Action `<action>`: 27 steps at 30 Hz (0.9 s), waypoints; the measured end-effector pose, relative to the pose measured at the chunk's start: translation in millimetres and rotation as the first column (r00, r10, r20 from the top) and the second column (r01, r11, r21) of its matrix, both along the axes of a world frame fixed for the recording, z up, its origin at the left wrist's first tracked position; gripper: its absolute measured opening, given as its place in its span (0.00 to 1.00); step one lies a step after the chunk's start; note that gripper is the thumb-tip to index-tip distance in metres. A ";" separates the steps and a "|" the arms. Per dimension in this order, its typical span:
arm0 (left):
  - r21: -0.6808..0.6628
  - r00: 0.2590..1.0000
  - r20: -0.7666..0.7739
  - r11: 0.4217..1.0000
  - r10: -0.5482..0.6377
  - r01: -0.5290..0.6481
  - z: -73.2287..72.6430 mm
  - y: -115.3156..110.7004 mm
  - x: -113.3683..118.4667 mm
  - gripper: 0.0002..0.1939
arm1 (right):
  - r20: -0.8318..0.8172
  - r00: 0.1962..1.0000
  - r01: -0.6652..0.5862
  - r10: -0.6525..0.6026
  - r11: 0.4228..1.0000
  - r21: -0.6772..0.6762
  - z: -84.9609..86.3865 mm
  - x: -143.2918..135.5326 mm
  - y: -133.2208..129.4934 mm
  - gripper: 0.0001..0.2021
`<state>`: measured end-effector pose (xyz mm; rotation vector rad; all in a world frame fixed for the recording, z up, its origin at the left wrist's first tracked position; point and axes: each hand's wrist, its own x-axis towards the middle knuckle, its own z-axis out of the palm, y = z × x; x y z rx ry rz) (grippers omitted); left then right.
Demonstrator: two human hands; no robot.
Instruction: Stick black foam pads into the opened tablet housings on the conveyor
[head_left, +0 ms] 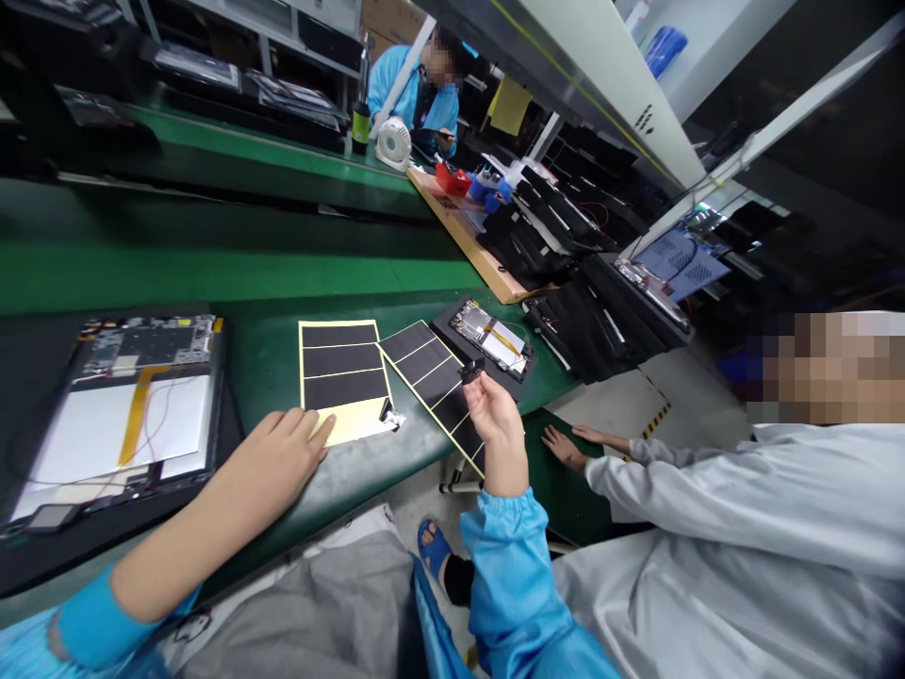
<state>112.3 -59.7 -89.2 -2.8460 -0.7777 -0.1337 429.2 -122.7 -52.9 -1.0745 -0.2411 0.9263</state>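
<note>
My left hand (293, 453) rests on the lower left corner of a yellow-backed sheet (340, 363) of black strips, fingers spread and nothing held. Raised over a second sheet of black strips (420, 363), my right hand (493, 410) pinches a small black piece (471, 371) between thumb and fingertips. A crumpled black and silvery scrap (390, 415) lies on the first sheet's bare lower right part. At the left is a large opened tablet (134, 405) with white battery and orange tape. A smaller opened device (491, 337) sits on black foam beyond my right hand.
Stacked black device parts (600, 316) stand at the right of the green bench (269, 325). A wooden board (459, 236) carries red and blue bins. A person in grey (707, 481) sits close on the right, hands on a green surface. Another person in blue works behind a white fan (393, 143).
</note>
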 end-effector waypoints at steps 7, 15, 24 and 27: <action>-0.052 0.994 0.106 0.999 0.014 -0.008 -0.1 0.9 -2.2 0.14 | 0.191 0.981 0.037 -0.036 0.999 0.002 29.6 -15.0 -8.7 0.14; -0.126 0.985 0.169 0.991 -0.030 0.052 34.8 -2.2 13.3 0.16 | 0.474 0.879 -0.051 0.048 0.999 -0.005 58.4 -78.1 -1.0 0.07; -0.220 0.993 0.118 0.974 -0.027 0.052 17.5 6.3 38.8 0.05 | 0.967 -0.254 -0.613 0.023 0.770 -0.180 33.3 -180.5 -40.3 0.22; -0.225 0.989 0.147 0.973 -0.022 0.055 14.8 5.6 31.5 0.06 | 0.948 -0.312 -0.592 0.057 0.769 -0.241 30.4 -188.6 -54.0 0.25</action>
